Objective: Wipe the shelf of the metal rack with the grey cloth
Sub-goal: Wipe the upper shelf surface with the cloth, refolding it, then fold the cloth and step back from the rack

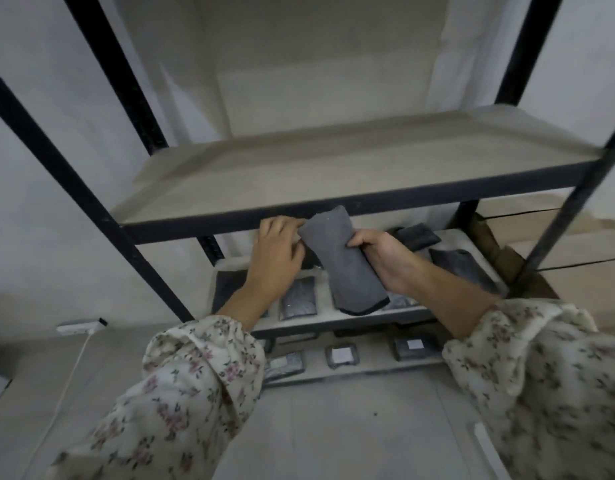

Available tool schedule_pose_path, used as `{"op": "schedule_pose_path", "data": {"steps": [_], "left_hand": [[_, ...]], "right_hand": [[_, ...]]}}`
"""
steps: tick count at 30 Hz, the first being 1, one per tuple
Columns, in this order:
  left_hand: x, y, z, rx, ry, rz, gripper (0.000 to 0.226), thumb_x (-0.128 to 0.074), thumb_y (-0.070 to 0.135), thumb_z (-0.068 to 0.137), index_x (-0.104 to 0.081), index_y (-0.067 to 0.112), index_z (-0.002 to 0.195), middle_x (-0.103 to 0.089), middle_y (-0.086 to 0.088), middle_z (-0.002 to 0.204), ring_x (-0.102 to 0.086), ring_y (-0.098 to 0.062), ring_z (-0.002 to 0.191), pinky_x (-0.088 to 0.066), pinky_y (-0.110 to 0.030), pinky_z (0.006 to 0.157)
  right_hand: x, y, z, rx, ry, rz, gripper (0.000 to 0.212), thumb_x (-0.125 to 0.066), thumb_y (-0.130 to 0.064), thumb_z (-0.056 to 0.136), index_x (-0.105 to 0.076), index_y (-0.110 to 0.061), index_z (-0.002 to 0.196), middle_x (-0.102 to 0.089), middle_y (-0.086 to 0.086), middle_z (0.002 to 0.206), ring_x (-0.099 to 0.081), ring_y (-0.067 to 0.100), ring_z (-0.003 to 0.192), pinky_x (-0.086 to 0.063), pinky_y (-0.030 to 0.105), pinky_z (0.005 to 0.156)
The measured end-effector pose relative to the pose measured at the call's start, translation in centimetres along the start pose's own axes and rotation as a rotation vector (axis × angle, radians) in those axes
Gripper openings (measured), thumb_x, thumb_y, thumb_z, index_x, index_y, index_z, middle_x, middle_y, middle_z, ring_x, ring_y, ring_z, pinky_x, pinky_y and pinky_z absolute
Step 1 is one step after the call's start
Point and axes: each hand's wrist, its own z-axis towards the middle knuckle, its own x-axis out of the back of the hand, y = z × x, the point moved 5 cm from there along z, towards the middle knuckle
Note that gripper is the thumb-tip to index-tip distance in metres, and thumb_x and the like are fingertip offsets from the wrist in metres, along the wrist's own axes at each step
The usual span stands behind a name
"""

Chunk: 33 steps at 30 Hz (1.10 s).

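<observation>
Right hand [382, 258] clamps the grey cloth [344, 265]; left hand [276, 252] meets its top edge, any pinch there hidden.

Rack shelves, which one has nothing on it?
The upper shelf: its tan board is bare, while the middle shelf and the bottom shelf carry dark packets.

Forearms raised, left hand [276, 252] outstretched, right hand [385, 258] clenched (thumb on top)
</observation>
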Motion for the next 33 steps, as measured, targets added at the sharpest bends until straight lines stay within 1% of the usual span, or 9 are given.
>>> {"op": "schedule_pose_path", "data": {"steps": [3, 6, 7, 10, 16, 21, 24, 28, 33], "left_hand": [[-4.9, 6.4, -2.4, 0.163, -0.061, -0.251, 0.029, -0.045, 0.011, 0.091, -0.051, 0.008, 0.119, -0.057, -0.012, 0.117, -0.047, -0.029, 0.111, -0.039, -0.037, 0.096], [-9.7, 13.9, -5.5, 0.405, -0.176, -0.591, 0.035, -0.037, 0.027, 0.098, -0.044, 0.013, 0.129, -0.049, 0.004, 0.125, -0.046, -0.015, 0.116, -0.036, -0.005, 0.085], [-11.4, 16.5, -6.5, 0.483, -0.234, -0.704, 0.04, -0.032, 0.032, 0.099, -0.043, 0.013, 0.132, -0.046, 0.007, 0.126, -0.044, -0.012, 0.118, -0.035, -0.004, 0.087], [-15.3, 23.1, -8.8, 0.689, -0.389, -0.928, 0.045, -0.027, 0.046, 0.096, -0.05, 0.02, 0.124, -0.054, -0.004, 0.128, -0.053, -0.018, 0.114, -0.044, -0.03, 0.097], [-18.2, 31.3, -9.5, 0.832, -0.431, -1.124, 0.042, -0.051, 0.036, 0.092, -0.049, 0.012, 0.126, -0.057, -0.008, 0.128, -0.055, -0.021, 0.114, -0.042, -0.041, 0.102], [-20.4, 33.2, -8.0, 0.894, -0.426, -1.164, 0.053, -0.063, 0.027, 0.085, -0.043, 0.009, 0.131, -0.057, -0.012, 0.128, -0.058, -0.024, 0.11, -0.05, -0.038, 0.09], [-22.2, 34.3, -7.8, 0.956, -0.374, -1.193, 0.057, -0.064, 0.02, 0.084, -0.038, 0.008, 0.133, -0.053, -0.016, 0.131, -0.059, -0.027, 0.11, -0.052, -0.04, 0.087], [-24.1, 36.7, -8.1, 0.912, -0.299, -1.108, 0.069, -0.065, 0.01, 0.083, -0.024, 0.024, 0.137, -0.046, -0.013, 0.132, -0.056, -0.029, 0.11, -0.054, -0.038, 0.08], [-28.8, 40.2, -8.8, 0.825, -0.4, -1.105, 0.071, -0.061, 0.004, 0.084, -0.026, 0.032, 0.139, -0.038, -0.012, 0.143, -0.05, -0.025, 0.118, -0.055, -0.023, 0.067]], "right_hand": [[6.5, 1.7, -5.7, -0.047, 0.042, 0.066, 0.023, -0.045, -0.018, 0.085, -0.067, -0.012, 0.088, -0.073, 0.006, 0.08, -0.069, 0.018, 0.069, -0.055, 0.027, 0.064], [13.3, 3.6, -11.6, -0.107, 0.078, 0.08, 0.022, -0.05, -0.023, 0.086, -0.067, -0.014, 0.097, -0.074, 0.005, 0.086, -0.07, 0.02, 0.073, -0.055, 0.029, 0.062], [15.4, 4.0, -13.6, -0.114, 0.097, 0.083, 0.022, -0.051, -0.024, 0.086, -0.067, -0.016, 0.099, -0.074, 0.004, 0.087, -0.07, 0.02, 0.074, -0.055, 0.03, 0.062], [20.3, 4.8, -18.4, -0.12, 0.139, 0.118, 0.025, -0.05, -0.023, 0.088, -0.064, -0.017, 0.108, -0.072, 0.004, 0.092, -0.068, 0.023, 0.084, -0.053, 0.036, 0.068], [25.5, 4.3, -23.2, -0.172, 0.227, 0.138, 0.021, -0.051, -0.024, 0.091, -0.063, -0.016, 0.107, -0.07, 0.006, 0.097, -0.067, 0.022, 0.087, -0.054, 0.035, 0.061], [28.7, 4.1, -24.6, -0.254, 0.302, 0.094, 0.034, -0.056, -0.037, 0.088, -0.056, -0.015, 0.114, -0.064, 0.009, 0.102, -0.062, 0.026, 0.094, -0.053, 0.04, 0.069], [30.7, 4.5, -25.6, -0.275, 0.213, 0.065, 0.051, -0.063, -0.044, 0.081, -0.051, -0.019, 0.124, -0.062, 0.009, 0.109, -0.063, 0.026, 0.098, -0.056, 0.037, 0.068], [33.9, 5.2, -27.0, -0.218, 0.044, -0.019, 0.102, -0.077, -0.012, 0.069, -0.014, -0.051, 0.14, -0.047, 0.006, 0.131, -0.057, 0.027, 0.111, -0.056, 0.041, 0.078], [38.1, 7.4, -28.6, -0.272, -0.104, -0.148, 0.118, -0.073, 0.012, 0.066, -0.006, -0.049, 0.142, -0.031, 0.011, 0.144, -0.047, 0.026, 0.123, -0.05, 0.041, 0.094]]}}
